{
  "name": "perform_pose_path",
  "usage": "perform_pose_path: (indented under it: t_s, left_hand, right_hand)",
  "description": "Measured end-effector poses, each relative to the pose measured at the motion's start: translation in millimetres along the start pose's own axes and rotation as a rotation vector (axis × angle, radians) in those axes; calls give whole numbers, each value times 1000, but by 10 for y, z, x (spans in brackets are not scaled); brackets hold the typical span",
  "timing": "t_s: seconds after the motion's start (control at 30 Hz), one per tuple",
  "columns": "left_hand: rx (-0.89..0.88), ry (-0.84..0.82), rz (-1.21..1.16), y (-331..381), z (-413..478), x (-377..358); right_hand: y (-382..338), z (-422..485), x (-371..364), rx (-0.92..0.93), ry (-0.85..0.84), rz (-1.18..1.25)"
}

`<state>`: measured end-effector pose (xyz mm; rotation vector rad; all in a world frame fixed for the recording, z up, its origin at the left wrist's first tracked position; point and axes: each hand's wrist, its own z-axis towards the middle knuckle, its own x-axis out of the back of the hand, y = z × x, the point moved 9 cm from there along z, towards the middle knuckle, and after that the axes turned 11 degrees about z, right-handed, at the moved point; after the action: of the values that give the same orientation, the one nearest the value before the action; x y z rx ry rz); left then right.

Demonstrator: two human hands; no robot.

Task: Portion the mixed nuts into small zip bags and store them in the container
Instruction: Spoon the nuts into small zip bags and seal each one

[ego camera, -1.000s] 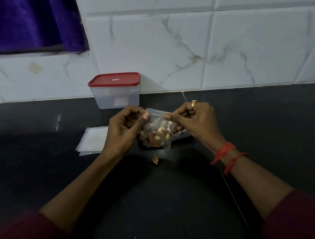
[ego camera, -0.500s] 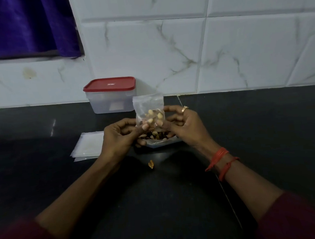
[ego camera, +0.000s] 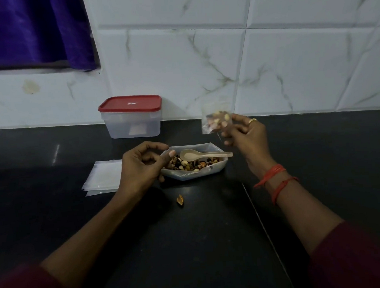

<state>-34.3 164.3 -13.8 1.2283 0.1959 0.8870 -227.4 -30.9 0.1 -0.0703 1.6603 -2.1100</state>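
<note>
Maroon sleeves (ego camera: 359, 258), red wrist threads (ego camera: 274, 178), gold ring (ego camera: 253, 120)

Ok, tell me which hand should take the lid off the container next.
Left. The left hand holds nothing and sits nearer the container, whose red lid is on; the right hand pinches the filled bag.

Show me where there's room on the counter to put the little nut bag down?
Bare counter lies right of the nut tray and the right hand holding the little bag. More lies along the wall, between the container and that hand. Crowded: the left hand, stack of empty bags and nut tray sit close together.
</note>
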Motion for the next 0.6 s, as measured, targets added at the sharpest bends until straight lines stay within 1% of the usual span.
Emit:
perform_pose_path:
  t_s: [0.23,0.37,0.5,0.6]
  left_hand:
    - [-38,54,30,38,2,62]
    - [-39,68,21,6,10,86]
    - [-36,67,41,-39,25,96]
    - [-35,59,41,-49,23,96]
  right_hand:
    - [247,602,654,-34,239,-401]
    - [359,813,817,-106,218,-588]
    - [383,882,863,-113,205,-732]
    - [298,812,824,-84,170,-996]
